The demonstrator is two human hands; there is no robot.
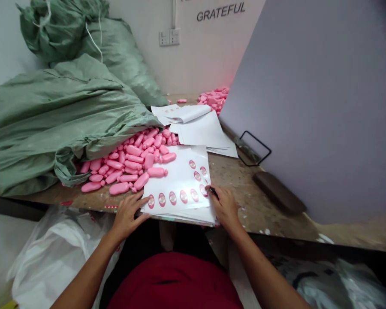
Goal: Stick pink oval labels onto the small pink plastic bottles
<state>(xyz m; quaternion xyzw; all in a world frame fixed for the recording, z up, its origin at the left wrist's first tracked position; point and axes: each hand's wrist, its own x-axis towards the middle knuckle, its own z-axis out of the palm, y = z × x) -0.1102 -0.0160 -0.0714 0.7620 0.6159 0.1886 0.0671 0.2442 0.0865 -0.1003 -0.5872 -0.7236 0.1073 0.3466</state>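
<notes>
A white sheet of oval pink-and-white stickers (pixel 180 176) lies flat on other sheets at the table's front edge. Stickers show in a row along its lower side and a few up its right side. My left hand (pixel 127 216) rests on the lower left corner, fingers apart, the forefinger by the leftmost sticker. At the right edge, my right hand (pixel 225 208) is closed on a small dark tool (pixel 213 192) whose kind I cannot make out. Its tip is close to the rightmost sticker. Many pink, sausage-shaped pieces (pixel 134 159) lie heaped left of the sheet, some touching it.
A large green sack (pixel 58 116) lies open toward the heap, with another green sack (pixel 116 47) behind. More paper sheets (pixel 201 131) lie at the back. A tall grey panel (pixel 318 98), a black wire handle (pixel 255 149) and a brown oblong object (pixel 278 193) stand right.
</notes>
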